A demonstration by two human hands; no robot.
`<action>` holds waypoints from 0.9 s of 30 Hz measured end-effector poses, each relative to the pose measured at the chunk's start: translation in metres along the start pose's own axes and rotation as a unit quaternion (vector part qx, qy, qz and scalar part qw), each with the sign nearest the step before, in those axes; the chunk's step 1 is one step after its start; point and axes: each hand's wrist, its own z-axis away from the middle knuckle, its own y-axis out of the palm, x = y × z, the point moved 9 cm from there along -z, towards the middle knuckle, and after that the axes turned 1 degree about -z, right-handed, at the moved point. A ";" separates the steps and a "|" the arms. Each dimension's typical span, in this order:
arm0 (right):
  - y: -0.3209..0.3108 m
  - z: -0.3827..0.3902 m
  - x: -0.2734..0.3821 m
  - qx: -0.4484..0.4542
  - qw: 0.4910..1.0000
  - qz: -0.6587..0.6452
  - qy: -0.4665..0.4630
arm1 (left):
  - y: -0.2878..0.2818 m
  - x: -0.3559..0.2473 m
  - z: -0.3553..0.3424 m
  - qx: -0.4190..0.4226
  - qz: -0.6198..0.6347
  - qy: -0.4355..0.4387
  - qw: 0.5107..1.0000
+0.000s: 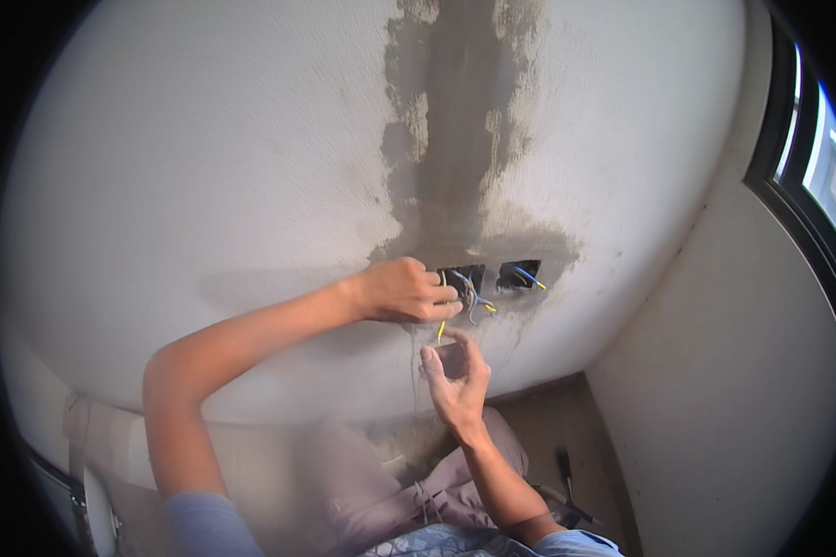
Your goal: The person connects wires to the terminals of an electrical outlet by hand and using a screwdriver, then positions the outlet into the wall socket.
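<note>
Two square wall boxes are set side by side in a patch of grey plaster. Several thin wires (475,295), blue, grey and yellow, stick out of the left box (476,273). My left hand (404,290) is at this box's left edge, its fingers curled closed around a wire. Below those fingers hangs a yellow wire end (441,329). Just under it is my right hand (457,381), palm up, thumb and fingers apart in a C shape with nothing visible between them. A blue wire with a yellow tip (529,277) comes out of the right box (508,278).
A strip of grey plaster (455,121) runs up the white wall above the boxes. At right stands a side wall (734,362) with a dark-framed window (790,176). A dark-handled tool (565,466) lies on the floor at my right, beside my legs (362,483).
</note>
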 end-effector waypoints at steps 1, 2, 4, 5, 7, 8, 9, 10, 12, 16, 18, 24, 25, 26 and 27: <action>0.002 -0.002 0.007 -0.013 0.999 0.037 -0.034 | -0.002 0.001 0.000 -0.029 0.009 -0.014 0.999; 0.003 -0.005 0.013 -0.025 0.995 0.074 -0.068 | -0.004 0.004 0.000 -0.058 0.018 -0.028 0.998; 0.007 -0.011 0.017 -0.020 0.989 0.113 -0.091 | -0.006 0.007 0.002 -0.083 0.029 -0.040 0.995; 0.007 -0.014 0.013 -0.013 0.991 0.108 -0.081 | -0.007 0.007 0.003 -0.079 0.030 -0.037 0.996; 0.006 -0.016 0.006 -0.019 0.994 0.072 -0.074 | -0.012 0.005 0.005 -0.091 0.024 -0.035 0.995; 0.006 -0.016 0.004 -0.008 0.996 0.066 -0.065 | -0.013 0.005 0.005 -0.087 0.026 -0.030 0.995; 0.004 -0.016 0.006 0.003 0.997 0.059 -0.056 | -0.013 0.006 0.005 -0.083 0.028 -0.025 0.996; 0.001 -0.014 0.010 0.015 0.997 0.053 -0.046 | -0.013 0.005 0.005 -0.079 0.030 -0.022 0.996; -0.021 -0.011 0.017 0.018 0.995 0.086 -0.050 | -0.014 0.006 0.005 -0.056 0.041 -0.022 0.997; -0.073 -0.021 0.024 -0.088 0.988 0.075 -0.098 | -0.039 0.017 -0.003 -0.051 0.155 -0.057 0.985; -0.059 -0.035 0.000 -0.019 1.000 0.006 0.015 | -0.043 0.031 -0.008 -0.080 0.159 -0.134 0.975; -0.046 -0.056 -0.016 0.116 0.991 -0.064 0.026 | -0.022 0.043 -0.036 0.030 0.169 -0.244 0.955; -0.052 -0.063 -0.013 0.113 0.993 0.023 0.011 | -0.016 0.043 -0.037 0.050 0.159 -0.242 0.956; -0.057 -0.070 -0.002 0.126 0.989 0.079 -0.016 | -0.010 0.044 -0.038 0.066 0.151 -0.239 0.957; -0.061 -0.076 0.012 0.138 0.980 0.135 -0.043 | -0.009 0.046 -0.039 0.047 0.179 -0.231 0.955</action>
